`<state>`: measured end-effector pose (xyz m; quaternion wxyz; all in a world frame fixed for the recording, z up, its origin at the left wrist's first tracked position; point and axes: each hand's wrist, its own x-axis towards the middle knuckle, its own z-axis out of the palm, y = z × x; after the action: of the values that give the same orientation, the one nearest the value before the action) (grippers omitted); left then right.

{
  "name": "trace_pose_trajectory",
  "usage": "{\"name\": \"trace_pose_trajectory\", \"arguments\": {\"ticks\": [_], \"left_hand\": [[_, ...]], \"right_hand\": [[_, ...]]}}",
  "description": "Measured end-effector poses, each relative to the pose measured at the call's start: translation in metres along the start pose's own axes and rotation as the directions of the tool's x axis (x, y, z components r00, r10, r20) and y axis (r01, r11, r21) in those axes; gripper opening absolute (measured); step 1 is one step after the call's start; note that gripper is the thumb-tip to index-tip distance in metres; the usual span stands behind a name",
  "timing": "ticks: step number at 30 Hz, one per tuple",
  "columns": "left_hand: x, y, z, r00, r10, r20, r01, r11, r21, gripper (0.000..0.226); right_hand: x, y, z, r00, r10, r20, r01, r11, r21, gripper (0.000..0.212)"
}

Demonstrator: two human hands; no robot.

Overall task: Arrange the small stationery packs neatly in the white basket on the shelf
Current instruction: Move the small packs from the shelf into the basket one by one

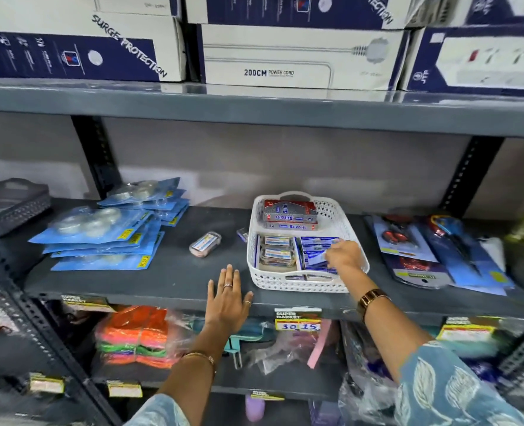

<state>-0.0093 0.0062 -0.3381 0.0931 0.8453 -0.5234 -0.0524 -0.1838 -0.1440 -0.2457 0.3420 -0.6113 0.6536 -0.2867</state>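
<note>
Head view looks down on a grey shelf (162,278) with a white basket (303,284) sitting right of centre. Small packs (280,252) fill its near half, and red boxes (290,213) stack at twelve o'clock inside it. The right hand (342,256) reaches in at the basket's three o'clock side, fingers pinching a blue pack (316,256). The left hand (227,298) lies flat and open on the shelf edge, at the basket's eight o'clock. One clear little case (205,244) lies loose at nine o'clock, near blue tape cards (107,238).
</note>
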Motion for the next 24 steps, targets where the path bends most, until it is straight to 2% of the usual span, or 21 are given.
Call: {"name": "trace_pose_trajectory", "arguments": {"ticks": [4, 7, 12, 16, 20, 24], "left_hand": [[-0.004, -0.001, 0.001, 1.0, 0.001, 0.013, -0.001, 1.0, -0.002, 0.066], [-0.006, -0.001, 0.001, 1.0, -0.006, 0.018, 0.006, 1.0, 0.006, 0.067], [-0.006, -0.001, 0.001, 1.0, 0.002, 0.027, -0.003, 0.999, 0.048, 0.067], [-0.007, -0.001, 0.002, 0.999, 0.002, 0.033, -0.004, 0.998, 0.07, 0.066], [-0.007, -0.001, 0.003, 1.0, 0.002, 0.022, -0.004, 0.997, 0.072, 0.066], [-0.007, -0.002, 0.003, 1.0, 0.001, 0.023, -0.003, 0.997, 0.074, 0.066]], "right_hand": [[-0.006, -0.002, -0.007, 0.999, 0.008, 0.042, -0.005, 0.997, -0.072, 0.014], [-0.004, -0.002, -0.007, 0.998, -0.01, 0.054, 0.019, 0.986, -0.165, 0.033], [0.0, -0.001, -0.007, 0.995, -0.02, 0.095, 0.046, 0.958, -0.283, 0.015], [0.004, 0.001, -0.001, 0.997, -0.012, 0.082, 0.037, 0.95, -0.309, 0.025], [0.006, 0.006, 0.009, 0.996, -0.086, 0.035, 0.092, 0.932, -0.351, 0.029], [0.006, 0.003, 0.006, 0.993, -0.109, 0.049, 0.12, 0.891, -0.438, 0.029]]}}
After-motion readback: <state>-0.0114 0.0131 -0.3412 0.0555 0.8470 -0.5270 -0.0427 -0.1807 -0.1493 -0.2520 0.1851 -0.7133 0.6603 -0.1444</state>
